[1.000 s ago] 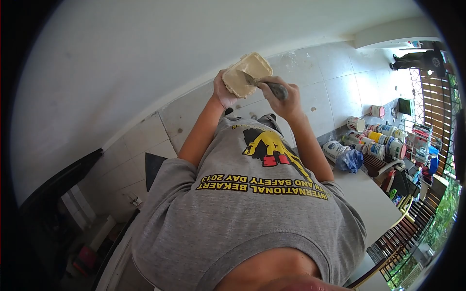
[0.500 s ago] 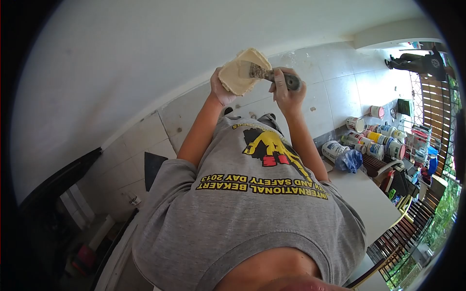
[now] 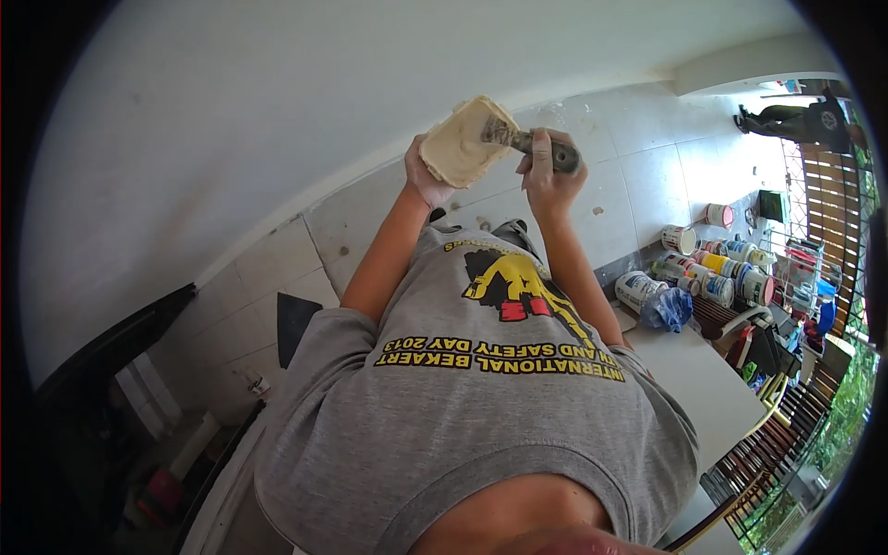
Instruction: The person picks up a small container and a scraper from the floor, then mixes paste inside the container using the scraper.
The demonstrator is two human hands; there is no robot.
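My left hand (image 3: 424, 176) is closed around the side of a small squarish tub (image 3: 451, 179), its top tipped toward me. Cream-coloured putty (image 3: 459, 139) coats the inside and crusts the rim. A putty knife (image 3: 520, 141) is in my right hand (image 3: 552, 185), fingers wrapped around its dark, stained handle. Its blade, smeared with putty, lies over the right part of the tub, against or just above the putty; I cannot tell which. Both hands are out in front of my grey T-shirt (image 3: 444, 416).
A white wall (image 3: 231, 111) rises at left, meeting a tiled floor (image 3: 638, 139). Several paint buckets (image 3: 680, 240) stand at right, near a crumpled blue plastic bag (image 3: 668, 309) and a pale tabletop (image 3: 694, 370). Another person (image 3: 805, 120) is at far right.
The putty knife's blade has shifted right across the putty, toward the tub's right edge. The tub and both hands have moved slightly down in view.
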